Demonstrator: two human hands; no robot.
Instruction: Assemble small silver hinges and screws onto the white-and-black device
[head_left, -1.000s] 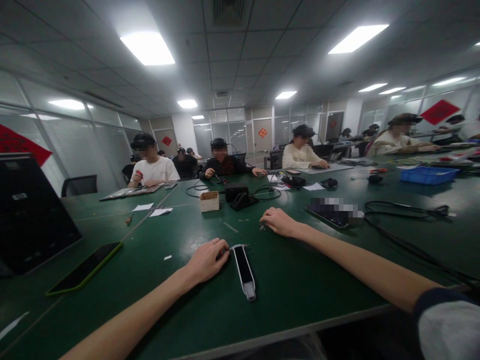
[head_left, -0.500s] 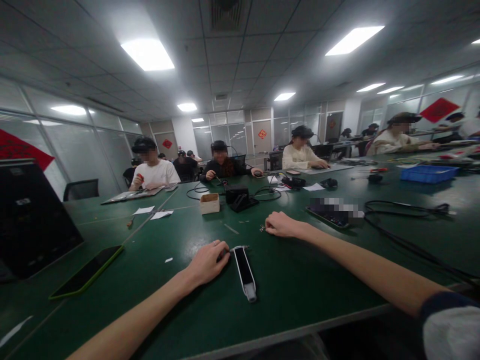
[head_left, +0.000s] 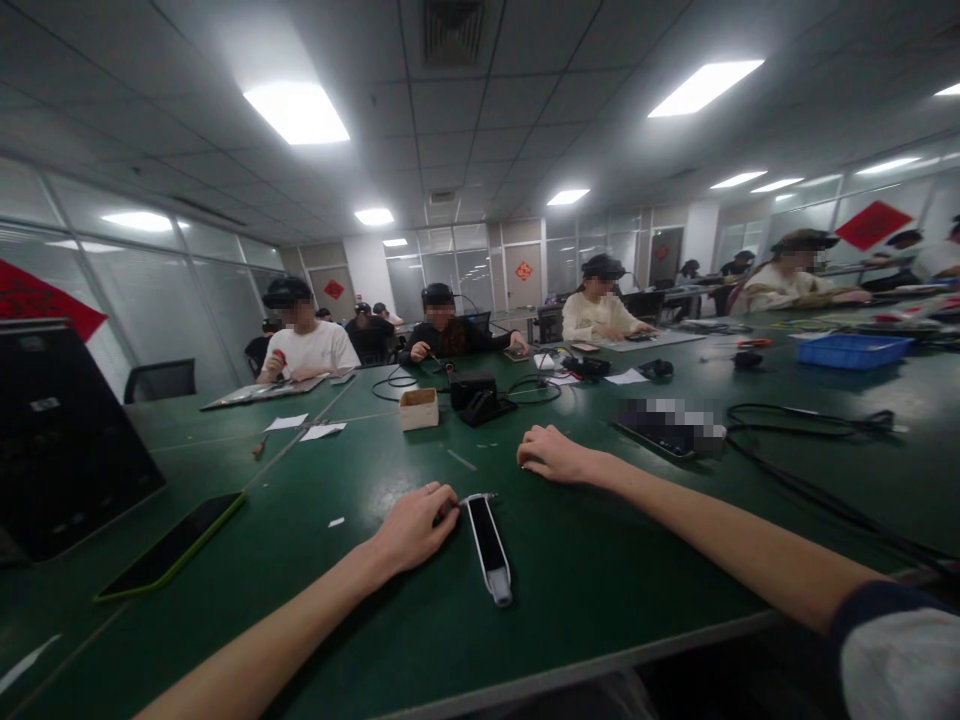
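Note:
On the green table (head_left: 600, 590) lies a slim pen-shaped device (head_left: 489, 545) with a white edge, a long black screen and a grey tip pointing at me. A thin metallic part (head_left: 478, 497) crosses its far end. My left hand (head_left: 421, 524) rests just left of that end, fingers curled in; what they grip, if anything, is hidden. Farther forward and to the right, my right hand (head_left: 556, 455) has its fingers bent down to the tabletop. A tiny shiny bit shows at its fingertips, too small to name.
At left are a green-edged phone (head_left: 172, 545) and a black HP computer case (head_left: 71, 440). Ahead sit a small open box (head_left: 418, 410) and a black device (head_left: 476, 395) with cables. Another phone (head_left: 660, 430), a black cable (head_left: 810, 420) and a blue tray (head_left: 853, 350) lie right. Several people work beyond.
My right hand has shifted slightly left, and its fingers now cover the small shiny pieces that lay beside them. My left hand and the pen-shaped device have stayed put.

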